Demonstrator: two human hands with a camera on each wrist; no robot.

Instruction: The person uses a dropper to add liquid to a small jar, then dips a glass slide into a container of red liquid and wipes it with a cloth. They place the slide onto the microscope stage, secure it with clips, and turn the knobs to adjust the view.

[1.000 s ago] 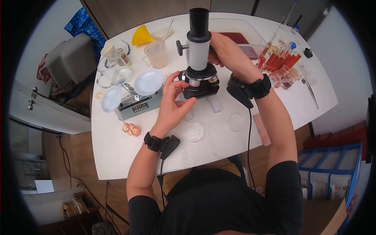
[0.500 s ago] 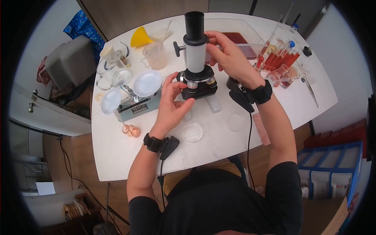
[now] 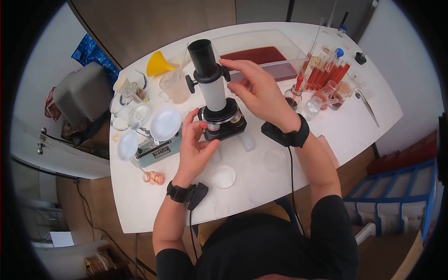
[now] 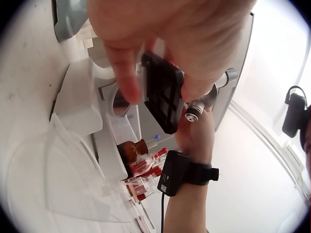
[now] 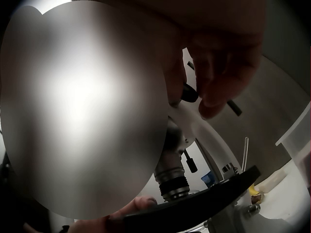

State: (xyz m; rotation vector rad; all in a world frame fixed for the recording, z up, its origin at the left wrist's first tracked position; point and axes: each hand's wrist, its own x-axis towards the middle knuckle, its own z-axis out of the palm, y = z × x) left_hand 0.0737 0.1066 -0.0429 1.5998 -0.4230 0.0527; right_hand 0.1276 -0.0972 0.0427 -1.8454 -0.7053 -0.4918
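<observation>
A white-and-black microscope point(image 3: 214, 95) stands on the table in front of the person. My left hand point(image 3: 191, 154) holds the edge of its black stage point(image 3: 233, 134) between thumb and fingers. In the left wrist view, fingers lie on either side of the stage point(image 4: 165, 94), with an objective point(image 4: 193, 113) beside them. On the tube's right side, my right hand point(image 3: 263, 95) pinches the black focus knob point(image 3: 226, 73). The right wrist view shows that knob point(image 5: 190, 93) between thumb and fingers, above the objective point(image 5: 174, 186); a large pale blur covers its left half.
Two petri dishes point(image 3: 224, 177) lie at the table's front. A balance point(image 3: 161, 154) with white pans stands left, a yellow funnel point(image 3: 158, 64) and plastic jug point(image 3: 175, 87) behind it. Red-filled test tubes point(image 3: 329, 72), small glassware and tweezers point(image 3: 368, 107) sit right; a clear bin point(image 3: 289, 70) stands behind.
My right hand has come from behind the microscope tube into fuller view at the focus knob. The left hand stays at the stage. The head view has shifted, so the table appears lower.
</observation>
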